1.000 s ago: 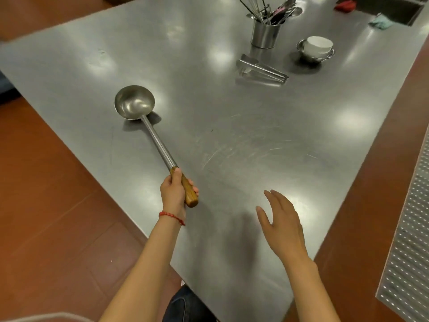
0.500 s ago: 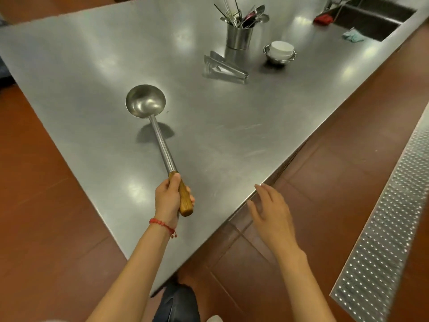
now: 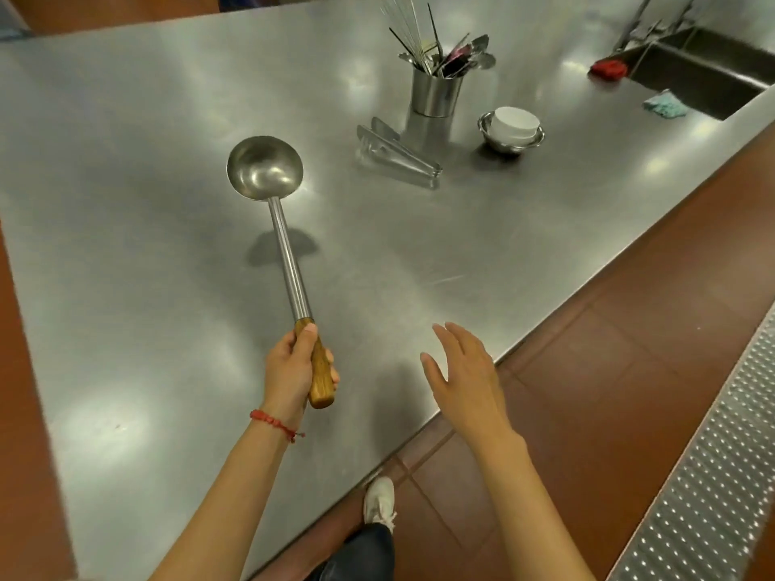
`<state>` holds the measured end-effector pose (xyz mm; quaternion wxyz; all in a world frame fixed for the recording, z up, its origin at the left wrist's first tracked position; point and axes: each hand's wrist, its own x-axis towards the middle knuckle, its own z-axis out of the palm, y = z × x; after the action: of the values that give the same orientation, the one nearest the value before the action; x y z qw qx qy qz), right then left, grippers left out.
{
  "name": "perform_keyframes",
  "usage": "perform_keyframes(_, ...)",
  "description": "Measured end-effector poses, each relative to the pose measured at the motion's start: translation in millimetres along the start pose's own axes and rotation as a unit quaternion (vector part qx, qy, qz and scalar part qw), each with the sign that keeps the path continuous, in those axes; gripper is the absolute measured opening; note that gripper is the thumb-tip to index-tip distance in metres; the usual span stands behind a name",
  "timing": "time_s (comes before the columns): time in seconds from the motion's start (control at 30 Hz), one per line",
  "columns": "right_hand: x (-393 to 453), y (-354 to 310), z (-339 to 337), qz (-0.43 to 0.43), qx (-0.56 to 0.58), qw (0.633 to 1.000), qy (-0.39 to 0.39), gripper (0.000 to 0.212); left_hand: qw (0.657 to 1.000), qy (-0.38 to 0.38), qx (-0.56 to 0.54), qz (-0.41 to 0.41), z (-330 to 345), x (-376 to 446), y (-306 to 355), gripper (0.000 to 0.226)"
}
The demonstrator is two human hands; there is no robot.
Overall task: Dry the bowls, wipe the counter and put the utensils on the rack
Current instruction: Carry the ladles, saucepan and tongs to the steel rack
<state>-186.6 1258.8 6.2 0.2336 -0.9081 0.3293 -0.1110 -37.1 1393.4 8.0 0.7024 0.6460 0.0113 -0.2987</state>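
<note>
The left hand (image 3: 293, 371) grips the brown wooden handle of a long stainless-steel ladle (image 3: 289, 253), fingers (image 3: 331, 373) curled round the grip and thumb laid along its top. The ladle's round bowl is raised clear of the brushed-steel table (image 3: 146, 203), well beyond the fingers, casting a shadow beneath the shaft. The right hand (image 3: 465, 371) hovers over the near table edge, fingers straight and slightly spread, holding nothing. Far ahead of the right fingers lie flat steel tongs (image 3: 398, 155), a cylindrical steel utensil holder (image 3: 436, 96) filled with utensils, and a white bowl nested in a steel bowl (image 3: 511, 130).
</note>
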Motion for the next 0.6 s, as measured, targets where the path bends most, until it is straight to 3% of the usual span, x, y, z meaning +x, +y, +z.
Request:
perform_keyframes(0.3, 163, 46, -37, -0.036, 0.016, 0.999, -0.026, 0.045, 0.999, 0.038, -0.016, -0.014, 88, 69, 23, 0.024)
perform_keyframes(0.6, 335, 100, -31, -0.081, 0.076, 0.990, -0.088, 0.044, 0.992, 0.115, -0.037, -0.023, 173, 134, 22, 0.021)
